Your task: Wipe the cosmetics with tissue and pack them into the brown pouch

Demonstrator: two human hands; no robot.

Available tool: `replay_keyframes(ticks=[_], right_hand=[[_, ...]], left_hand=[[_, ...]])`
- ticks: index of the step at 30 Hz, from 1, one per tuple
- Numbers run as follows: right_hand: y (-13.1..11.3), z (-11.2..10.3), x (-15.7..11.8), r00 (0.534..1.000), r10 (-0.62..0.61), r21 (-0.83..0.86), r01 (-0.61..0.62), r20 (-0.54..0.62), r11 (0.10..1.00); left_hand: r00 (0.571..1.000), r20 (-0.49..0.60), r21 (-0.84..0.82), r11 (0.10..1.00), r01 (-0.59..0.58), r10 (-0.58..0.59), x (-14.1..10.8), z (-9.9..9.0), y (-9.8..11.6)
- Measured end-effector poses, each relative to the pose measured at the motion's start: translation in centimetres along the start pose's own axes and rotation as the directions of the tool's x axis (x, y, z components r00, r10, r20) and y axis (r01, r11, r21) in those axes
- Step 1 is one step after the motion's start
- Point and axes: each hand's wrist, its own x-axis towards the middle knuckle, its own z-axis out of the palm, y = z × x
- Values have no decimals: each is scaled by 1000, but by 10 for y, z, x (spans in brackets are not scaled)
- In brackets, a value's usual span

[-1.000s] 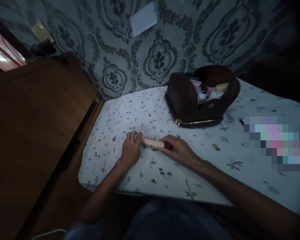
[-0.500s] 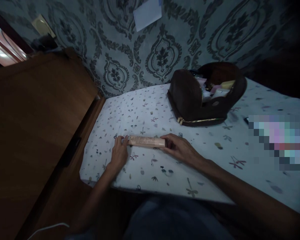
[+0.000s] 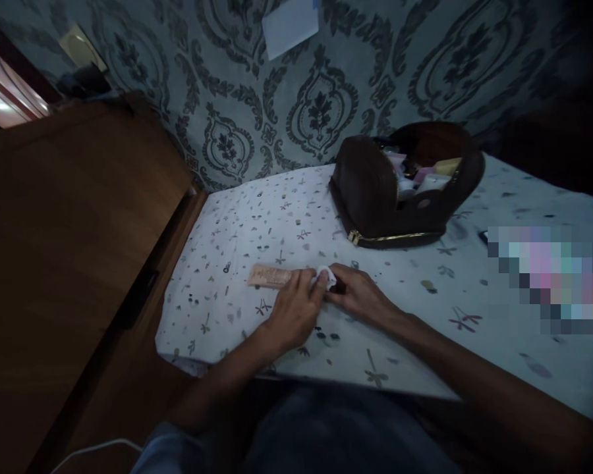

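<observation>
A peach-coloured tube (image 3: 267, 276) lies sideways on the white patterned cloth (image 3: 237, 230), its flat end to the left. My left hand (image 3: 296, 306) is over the tube's right part, fingers closed around it near the cap end. On the right, my right hand (image 3: 358, 293) pinches at that same end, where a small white piece (image 3: 326, 275) shows between the two hands. What exactly the white piece is cannot be made out. The cap is hidden by my fingers.
An open dark brown bag (image 3: 395, 210) holding several small items stands behind my right hand. A pixelated object (image 3: 553, 276) lies at the right. Wooden furniture (image 3: 74, 243) borders the cloth's left side; a patterned wall (image 3: 271, 92) rises behind.
My left hand has moved right, from the tube's flat end to its cap end. The white piece now shows between my hands. My right hand has stayed nearly in place.
</observation>
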Motion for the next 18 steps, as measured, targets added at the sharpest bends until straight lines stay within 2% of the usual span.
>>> replay_keyframes(ticks=[3, 7, 11, 15, 18], right_hand=[[1, 0, -2, 1000, 6, 9, -6, 6, 1000], [3, 0, -3, 998, 40, 39, -42, 51, 998], [2, -1, -2, 997, 56, 41, -58, 53, 997], [-2, -4, -2, 994, 76, 81, -83, 84, 993], [-4, -5, -2, 991, 90, 131, -103, 101, 986]], left_hand=[[997, 59, 32, 998, 51, -53, 2, 3, -8], [979, 37, 92, 976, 198, -202, -12, 1, -40], [936, 63, 141, 932, 335, -346, -31, -1, -66], [884, 80, 127, 884, 449, -461, -47, 1, -78], [878, 76, 84, 880, 467, -473, -54, 3, -84]])
